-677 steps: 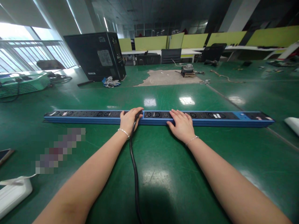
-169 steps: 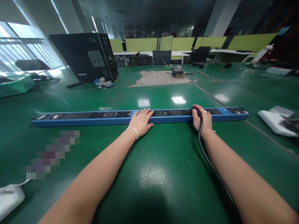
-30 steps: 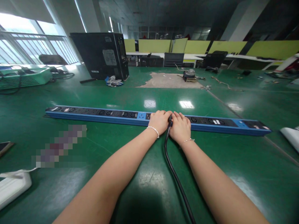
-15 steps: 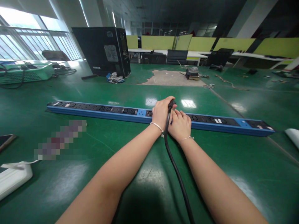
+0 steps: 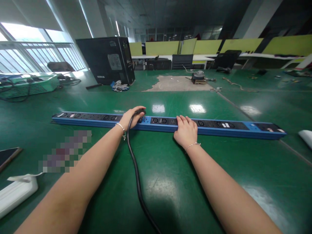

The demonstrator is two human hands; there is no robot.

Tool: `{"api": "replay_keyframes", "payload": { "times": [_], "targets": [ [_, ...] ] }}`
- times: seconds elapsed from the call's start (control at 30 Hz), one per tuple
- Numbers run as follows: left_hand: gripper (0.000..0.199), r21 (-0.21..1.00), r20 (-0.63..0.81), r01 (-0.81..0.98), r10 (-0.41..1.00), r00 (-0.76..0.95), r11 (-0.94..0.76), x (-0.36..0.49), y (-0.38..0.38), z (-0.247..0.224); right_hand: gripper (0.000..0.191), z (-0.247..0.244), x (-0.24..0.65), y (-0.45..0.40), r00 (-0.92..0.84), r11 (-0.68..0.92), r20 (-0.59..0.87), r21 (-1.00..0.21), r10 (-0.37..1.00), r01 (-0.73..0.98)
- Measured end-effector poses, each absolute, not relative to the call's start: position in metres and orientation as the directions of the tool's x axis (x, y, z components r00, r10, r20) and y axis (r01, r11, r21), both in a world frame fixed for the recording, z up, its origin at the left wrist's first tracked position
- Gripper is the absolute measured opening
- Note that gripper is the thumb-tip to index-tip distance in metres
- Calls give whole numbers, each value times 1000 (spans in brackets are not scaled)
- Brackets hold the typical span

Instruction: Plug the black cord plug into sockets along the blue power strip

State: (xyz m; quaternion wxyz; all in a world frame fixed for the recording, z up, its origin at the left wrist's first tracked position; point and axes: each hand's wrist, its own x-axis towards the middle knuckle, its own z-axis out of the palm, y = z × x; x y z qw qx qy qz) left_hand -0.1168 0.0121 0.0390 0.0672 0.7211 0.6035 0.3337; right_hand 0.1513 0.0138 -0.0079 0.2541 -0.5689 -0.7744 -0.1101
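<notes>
A long blue power strip [image 5: 214,131] with black sockets lies across the green table. My left hand [image 5: 131,119] is closed on the black plug [image 5: 139,111] of a thick cable, just above the strip, left of a blue socket. From the plug the black cable [image 5: 136,169] runs down to the bottom edge. My right hand [image 5: 186,131] grips the strip right of its middle, with the fingers over the top face. Whether the plug touches a socket is hidden by my left hand.
Behind the strip stand a black computer case [image 5: 107,61], gloves [image 5: 119,86] and a small device [image 5: 198,77]. A green basket [image 5: 36,86] with cables is at the far left. White objects [image 5: 18,195] lie near both side edges, a dark tablet-like thing [image 5: 8,157] at the left.
My left hand has moved left along the strip with the plug and cable, away from my right hand. My right hand keeps its place on the strip. The view has tilted slightly.
</notes>
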Motion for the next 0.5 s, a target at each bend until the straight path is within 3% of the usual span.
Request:
{"api": "replay_keyframes", "payload": {
  "times": [0.3,0.5],
  "targets": [
    [37,452,340,869,940,38,-199,-108,13,35,55,-7,150,13,-220,318,513,-111,830,942],
    [33,198,404,959,909,106,-200,-97,0,34,56,-7,150,13,-221,330,522,-125,824,936]
  ]
}}
